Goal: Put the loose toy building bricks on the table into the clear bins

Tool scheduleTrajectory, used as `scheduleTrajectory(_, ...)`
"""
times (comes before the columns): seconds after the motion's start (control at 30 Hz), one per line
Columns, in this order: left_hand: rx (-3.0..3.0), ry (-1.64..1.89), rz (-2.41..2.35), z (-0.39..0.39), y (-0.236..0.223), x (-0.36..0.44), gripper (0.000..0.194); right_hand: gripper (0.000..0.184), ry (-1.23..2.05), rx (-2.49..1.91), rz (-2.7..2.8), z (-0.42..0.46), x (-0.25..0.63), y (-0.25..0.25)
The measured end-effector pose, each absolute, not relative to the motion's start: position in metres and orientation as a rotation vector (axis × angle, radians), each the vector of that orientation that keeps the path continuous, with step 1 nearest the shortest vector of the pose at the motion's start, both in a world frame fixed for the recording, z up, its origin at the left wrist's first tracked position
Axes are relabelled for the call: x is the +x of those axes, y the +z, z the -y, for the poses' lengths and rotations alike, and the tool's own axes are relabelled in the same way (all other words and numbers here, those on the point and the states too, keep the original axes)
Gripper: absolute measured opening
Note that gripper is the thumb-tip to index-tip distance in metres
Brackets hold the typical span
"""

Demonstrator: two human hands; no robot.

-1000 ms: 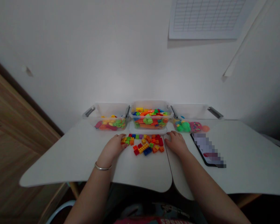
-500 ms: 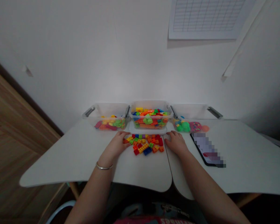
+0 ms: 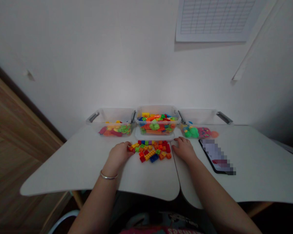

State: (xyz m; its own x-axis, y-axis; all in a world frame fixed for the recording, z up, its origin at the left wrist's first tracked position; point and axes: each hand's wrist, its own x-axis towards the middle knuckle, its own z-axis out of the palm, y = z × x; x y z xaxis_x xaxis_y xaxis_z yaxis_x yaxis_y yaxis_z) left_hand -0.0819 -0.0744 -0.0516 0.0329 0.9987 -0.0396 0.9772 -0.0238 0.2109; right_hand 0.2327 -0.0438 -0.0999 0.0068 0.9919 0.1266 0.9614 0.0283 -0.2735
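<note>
A person sat at a white table [image 3: 83, 162] with both bare arms reaching forward, and a heap of small plastic blocks [image 3: 151, 151] lay on the table top, just in front of the bins. I saw no built shape in it: the red, orange, yellow, green and blue blocks lay spread in one rough patch. Only a small share of the blocks in view was out, and most remained in the bins.

The left hand [image 3: 118, 155] lay curled over the left edge of the heap, touching it. Its grip looked partly clenched, but I could not tell whether it held a block. The right hand [image 3: 184, 150] rested on the table just beside the right edge of the heap, its grip released and holding nothing.

Three clear bins stood in a row. The middle bin [image 3: 157, 110] sat on a white tray [image 3: 151, 137] and was filled highest with mixed blocks. The left bin [image 3: 114, 113] held a shallower layer of red, orange, green and yellow pieces. The right bin [image 3: 197, 113] held green and pink pieces, their shapes hard to make out.
</note>
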Motion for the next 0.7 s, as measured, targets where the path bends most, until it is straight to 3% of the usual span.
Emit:
scheduleTrajectory(0.2,2.110,0.091,-2.130,0.077,-0.050,-0.085,0.020,0.049,0.167,-2.020,2.026,0.043,0.233,-0.100)
scheduleTrajectory(0.7,2.157,0.257,-2.202,0.087,-0.029,-0.074,0.016,0.051,0.160,-2.019,2.018,0.041,0.234,-0.104)
